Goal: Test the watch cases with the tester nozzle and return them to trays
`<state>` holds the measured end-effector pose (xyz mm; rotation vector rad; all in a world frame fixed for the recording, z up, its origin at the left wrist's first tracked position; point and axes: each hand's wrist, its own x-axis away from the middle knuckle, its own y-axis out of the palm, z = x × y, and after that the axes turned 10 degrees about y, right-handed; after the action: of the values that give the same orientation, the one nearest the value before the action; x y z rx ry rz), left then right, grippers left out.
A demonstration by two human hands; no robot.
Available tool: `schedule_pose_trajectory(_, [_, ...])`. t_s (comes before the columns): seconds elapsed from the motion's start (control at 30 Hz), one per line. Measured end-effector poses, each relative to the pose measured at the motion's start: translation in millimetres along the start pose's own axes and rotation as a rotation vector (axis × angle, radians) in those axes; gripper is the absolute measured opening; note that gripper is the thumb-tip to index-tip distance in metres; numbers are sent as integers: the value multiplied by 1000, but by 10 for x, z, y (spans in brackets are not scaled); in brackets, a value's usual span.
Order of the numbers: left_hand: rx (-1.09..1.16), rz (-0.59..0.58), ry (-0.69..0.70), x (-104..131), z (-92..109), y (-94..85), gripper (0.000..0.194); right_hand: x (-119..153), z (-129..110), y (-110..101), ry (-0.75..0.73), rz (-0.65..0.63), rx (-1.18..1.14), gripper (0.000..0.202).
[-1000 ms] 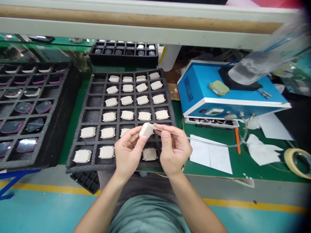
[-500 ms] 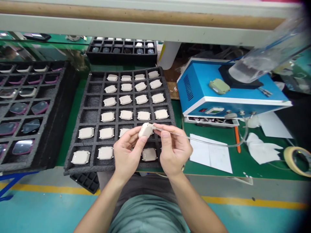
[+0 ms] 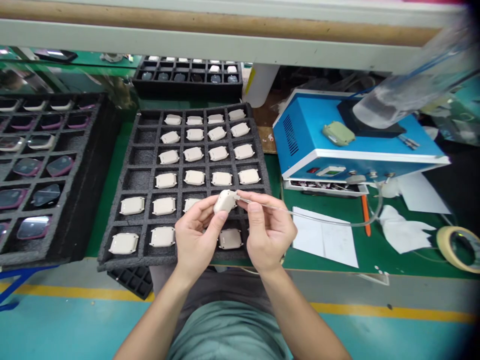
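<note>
Between thumb and fingers, my left hand (image 3: 198, 235) grips a cream watch case (image 3: 225, 201), tilted above the front of a dark foam tray (image 3: 144, 179). My right hand (image 3: 268, 232) is closed around the end of a clear thin tube (image 3: 318, 220), whose tip meets the right edge of the case. Whether the tip sits in a hole or only against the edge I cannot tell. Rows of similar cream cases (image 3: 195, 177) lie in the tray's compartments; my hands hide some at the front. A darker beige case (image 3: 230, 239) lies below my fingers.
The tube curves right to a blue machine (image 3: 318, 145) bearing a green watch case (image 3: 338, 133) and a clear cylinder (image 3: 386, 105). White paper (image 3: 324, 235), an orange stick (image 3: 366, 215) and a tape roll (image 3: 459, 248) lie right. Another foam tray (image 3: 75, 200) stands left; a shelf edge (image 3: 225, 42) crosses above.
Almost nothing differs. Both hands keep the same hold on the case and the tube; only the camera view has shifted very slightly.
</note>
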<state>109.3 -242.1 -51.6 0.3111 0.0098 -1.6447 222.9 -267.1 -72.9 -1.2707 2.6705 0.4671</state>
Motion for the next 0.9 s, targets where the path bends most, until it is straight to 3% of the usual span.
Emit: schedule_pose_trajectory(0.9, [-93, 3, 67, -67, 23, -1, 32, -66, 30, 52, 8, -40, -85, 11])
